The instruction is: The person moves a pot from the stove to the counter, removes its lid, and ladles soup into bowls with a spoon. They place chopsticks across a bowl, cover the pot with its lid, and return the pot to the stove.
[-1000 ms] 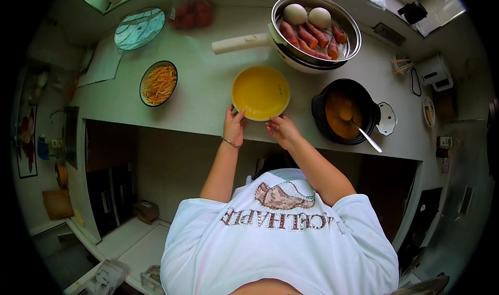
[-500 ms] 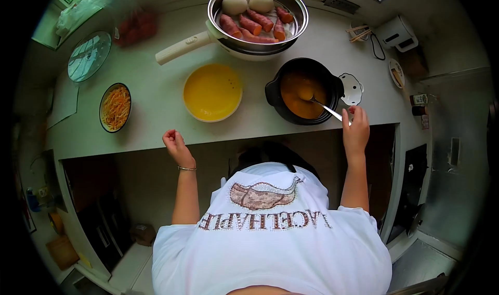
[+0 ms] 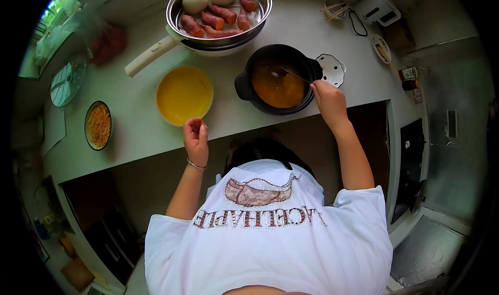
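Observation:
My right hand (image 3: 330,101) pinches the handle of a metal spoon (image 3: 295,75). The spoon's bowl is inside a black two-handled pot (image 3: 242,89) of orange-brown soup. With fingers curled, my left hand (image 3: 196,138) is at the near rim of a round bowl (image 3: 210,108) that looks yellow inside. Whether it touches that rim I cannot tell, and nothing shows in its fingers.
Behind the bowl stands a long-handled steamer pan (image 3: 150,55) with two white round items and several sweet potato pieces. A dish of orange shreds (image 3: 99,124) is at left. Right of the pot lies a white spotted holder (image 3: 330,70); a white appliance (image 3: 378,7) stands farther back.
My left hand has moved right and forward to the yellow bowl. My right hand has shifted forward over the pot, and the spoon now lies across it differently. The whole view has shifted.

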`<act>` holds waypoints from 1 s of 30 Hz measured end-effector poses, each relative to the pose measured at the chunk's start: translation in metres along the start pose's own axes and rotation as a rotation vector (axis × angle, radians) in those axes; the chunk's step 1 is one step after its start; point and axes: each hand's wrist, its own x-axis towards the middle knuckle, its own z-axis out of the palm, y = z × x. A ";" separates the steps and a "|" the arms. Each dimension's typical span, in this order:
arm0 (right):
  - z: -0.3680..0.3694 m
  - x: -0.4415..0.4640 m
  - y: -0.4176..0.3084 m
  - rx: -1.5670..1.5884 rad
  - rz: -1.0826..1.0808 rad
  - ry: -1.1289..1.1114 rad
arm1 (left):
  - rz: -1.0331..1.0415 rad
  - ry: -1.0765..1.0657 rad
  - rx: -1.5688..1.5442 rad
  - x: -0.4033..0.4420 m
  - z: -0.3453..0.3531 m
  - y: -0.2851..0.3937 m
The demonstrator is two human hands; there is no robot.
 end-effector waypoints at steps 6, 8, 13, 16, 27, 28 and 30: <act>-0.002 0.034 0.029 -0.326 -0.564 -0.002 | -0.054 0.035 0.032 -0.015 0.011 0.002; -0.003 0.035 0.044 -0.324 -0.584 -0.047 | -0.039 0.077 0.049 -0.023 0.016 0.003; -0.014 0.029 0.072 -0.147 -0.494 -0.228 | -0.058 0.135 0.139 -0.050 0.047 0.001; -0.014 0.030 0.078 0.157 -0.225 -0.320 | -0.209 -0.018 0.139 -0.063 0.081 -0.005; 0.012 0.010 0.062 0.319 -0.218 -0.268 | -0.674 -0.647 0.070 -0.067 0.262 -0.077; 0.011 0.009 0.063 0.315 -0.217 -0.261 | -0.667 -0.653 0.070 -0.062 0.281 -0.080; 0.011 0.009 0.064 0.384 -0.185 -0.301 | -0.997 -0.500 -0.187 -0.050 0.316 -0.084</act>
